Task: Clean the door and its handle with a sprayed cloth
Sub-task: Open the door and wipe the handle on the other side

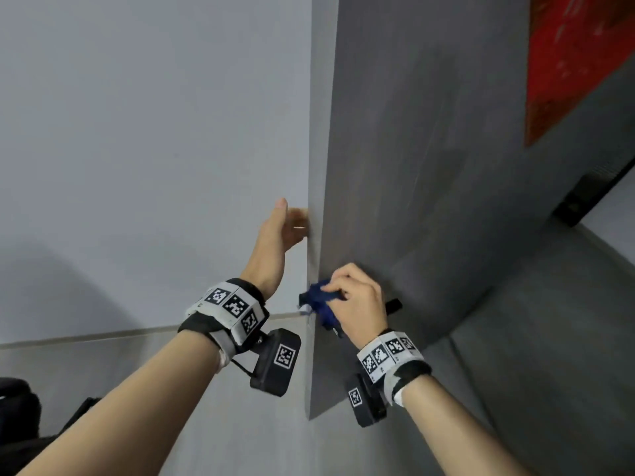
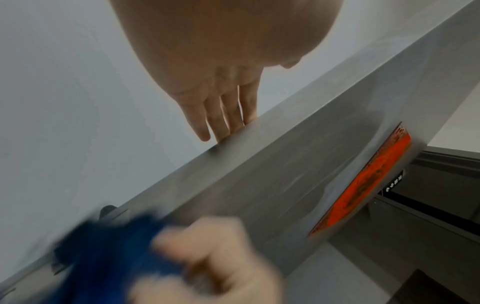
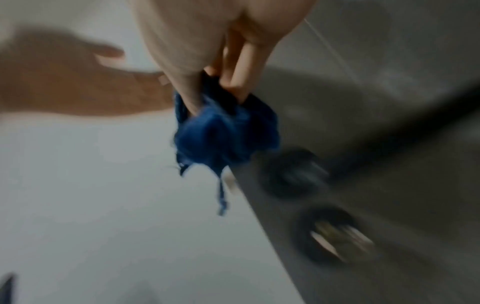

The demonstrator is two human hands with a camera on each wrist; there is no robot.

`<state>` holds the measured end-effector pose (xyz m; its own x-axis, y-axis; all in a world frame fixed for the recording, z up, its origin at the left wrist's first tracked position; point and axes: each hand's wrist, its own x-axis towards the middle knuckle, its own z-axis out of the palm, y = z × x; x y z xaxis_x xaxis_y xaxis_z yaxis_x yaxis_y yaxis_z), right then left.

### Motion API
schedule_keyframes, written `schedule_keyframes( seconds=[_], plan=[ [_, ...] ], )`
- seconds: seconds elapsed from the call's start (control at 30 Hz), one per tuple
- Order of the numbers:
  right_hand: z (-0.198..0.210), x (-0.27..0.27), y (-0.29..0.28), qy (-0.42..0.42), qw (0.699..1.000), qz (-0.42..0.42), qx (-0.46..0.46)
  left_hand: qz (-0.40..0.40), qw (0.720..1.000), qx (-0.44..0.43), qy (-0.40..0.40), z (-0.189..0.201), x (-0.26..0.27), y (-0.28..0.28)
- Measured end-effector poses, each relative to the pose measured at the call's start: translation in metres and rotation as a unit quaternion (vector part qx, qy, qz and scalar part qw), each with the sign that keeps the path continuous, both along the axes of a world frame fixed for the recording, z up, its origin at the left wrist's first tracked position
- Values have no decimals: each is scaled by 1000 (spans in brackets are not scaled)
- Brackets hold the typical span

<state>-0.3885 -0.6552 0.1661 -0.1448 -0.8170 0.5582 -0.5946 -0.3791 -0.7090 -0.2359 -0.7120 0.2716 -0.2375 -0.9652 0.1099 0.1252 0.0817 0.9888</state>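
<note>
A grey door (image 1: 412,166) stands ajar with its narrow edge (image 1: 318,235) facing me. My left hand (image 1: 278,231) rests on that edge with straight fingers (image 2: 223,121) reaching behind it. Lower down, my right hand (image 1: 354,300) grips a bunched blue cloth (image 1: 319,304) against the door's edge. The black handle (image 1: 393,305) sticks out from behind the right hand. In the blurred right wrist view the blue cloth (image 3: 226,131) sits beside the handle's round black base (image 3: 288,174), with a round lock (image 3: 335,236) below it.
A pale grey wall (image 1: 137,132) fills the left. A red poster (image 1: 577,56) hangs on the door's upper right. A dark doorway frame (image 1: 584,197) lies beyond the door. Something black (image 1: 20,417) sits at the lower left.
</note>
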Motion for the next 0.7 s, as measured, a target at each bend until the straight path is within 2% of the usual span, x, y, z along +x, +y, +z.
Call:
schedule_keyframes(
  seconds=[0.03, 0.1, 0.23, 0.37, 0.53, 0.7],
  plan=[
    [-23, -5, 5, 4, 999, -27, 41, -5, 1000, -1, -2, 1, 0, 1],
    [-35, -14, 12, -16, 996, -69, 48, -8, 1000, 8, -7, 2, -2, 5],
    [2, -31, 32, -78, 993, -85, -30, 21, 1000, -13, -1, -1, -11, 19],
    [9, -58, 74, -139, 986, -91, -28, 66, 997, -33, 5, -5, -30, 39],
    [-1, -104, 120, -171, 974, -149, 18, 81, 981, -125, -121, -15, -54, 80],
    [22, -169, 112, -195, 951, -239, -8, 113, 952, -202, -202, -20, -66, 98]
  ],
)
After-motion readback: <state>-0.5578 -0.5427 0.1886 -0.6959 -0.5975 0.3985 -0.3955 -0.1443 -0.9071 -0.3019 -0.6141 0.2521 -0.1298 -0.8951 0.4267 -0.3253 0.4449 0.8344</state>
